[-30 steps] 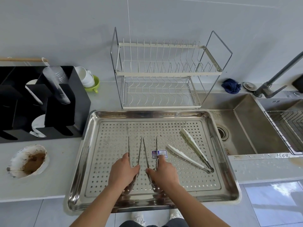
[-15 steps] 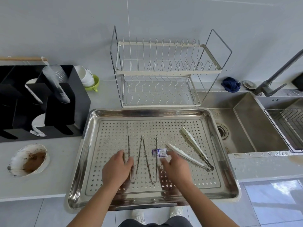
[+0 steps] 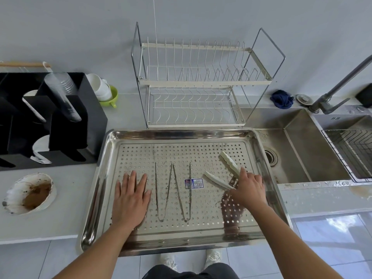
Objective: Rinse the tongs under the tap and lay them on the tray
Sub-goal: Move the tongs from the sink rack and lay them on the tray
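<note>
On perforated steel tray | your left hand lies flat, fingers straight, just left of two thin metal tongs lying side by side | your right hand covers hinge end of white-tipped tongs at tray's right; grip unclear, blurred | tap far right, well apart
</note>
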